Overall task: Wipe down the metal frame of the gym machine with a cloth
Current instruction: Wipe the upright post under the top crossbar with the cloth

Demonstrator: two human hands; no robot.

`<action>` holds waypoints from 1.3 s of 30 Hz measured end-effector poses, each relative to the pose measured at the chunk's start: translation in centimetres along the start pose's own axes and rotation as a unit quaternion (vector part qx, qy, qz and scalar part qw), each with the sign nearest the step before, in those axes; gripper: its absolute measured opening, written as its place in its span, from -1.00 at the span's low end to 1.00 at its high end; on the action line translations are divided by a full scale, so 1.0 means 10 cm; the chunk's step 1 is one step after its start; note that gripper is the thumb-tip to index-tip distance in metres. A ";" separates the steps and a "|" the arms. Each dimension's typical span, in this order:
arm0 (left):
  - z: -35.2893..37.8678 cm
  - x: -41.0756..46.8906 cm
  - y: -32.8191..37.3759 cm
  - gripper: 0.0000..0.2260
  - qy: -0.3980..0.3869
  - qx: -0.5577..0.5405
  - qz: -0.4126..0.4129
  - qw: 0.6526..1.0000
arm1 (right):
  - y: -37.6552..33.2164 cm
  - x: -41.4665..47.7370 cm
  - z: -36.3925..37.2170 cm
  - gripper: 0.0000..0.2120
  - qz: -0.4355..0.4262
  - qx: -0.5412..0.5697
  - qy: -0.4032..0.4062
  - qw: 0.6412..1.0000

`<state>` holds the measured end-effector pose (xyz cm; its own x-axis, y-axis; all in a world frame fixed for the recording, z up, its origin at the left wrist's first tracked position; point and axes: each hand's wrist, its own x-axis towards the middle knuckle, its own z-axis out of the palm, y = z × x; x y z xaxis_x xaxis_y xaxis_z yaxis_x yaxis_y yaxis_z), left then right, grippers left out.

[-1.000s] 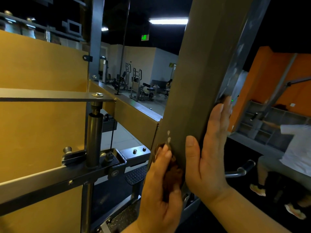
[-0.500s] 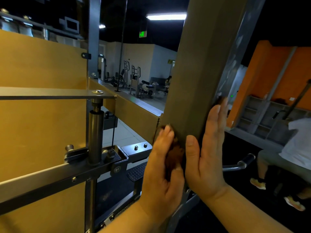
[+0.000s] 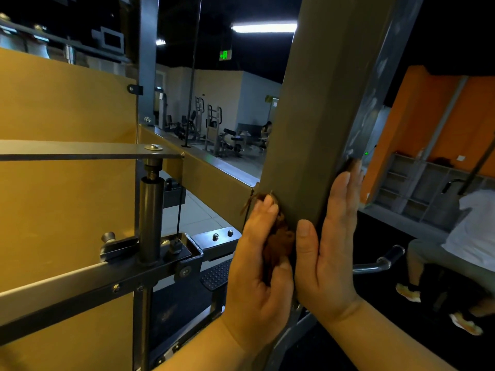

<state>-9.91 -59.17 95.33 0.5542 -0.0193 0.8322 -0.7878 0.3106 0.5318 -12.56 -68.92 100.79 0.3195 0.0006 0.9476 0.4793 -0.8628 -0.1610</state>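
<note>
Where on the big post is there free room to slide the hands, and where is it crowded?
Free: the post face above both hands, up to the picture's top. Crowded: low left, where the bolted bracket, rod and cable sit near the left hand holding the cloth. The right hand lies flat on its right side.

Bare left grip, right grip (short plain nails)

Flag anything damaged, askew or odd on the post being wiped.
Pale blotches mottle the dark side face of the post above the right hand: smears or worn paint, I cannot tell. The brown cloth in the left hand looks frayed. Nothing askew.
</note>
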 end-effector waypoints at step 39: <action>-0.01 -0.20 -0.06 -0.42 -0.030 0.007 0.002 1.000 | -0.01 -0.02 0.01 -0.41 0.004 0.004 0.002 1.000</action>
<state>-10.51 -59.20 93.36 0.5351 -0.0753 0.8414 -0.7935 0.2969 0.5312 -12.61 -68.79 100.57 0.3204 -0.0078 0.9473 0.4827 -0.8591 -0.1703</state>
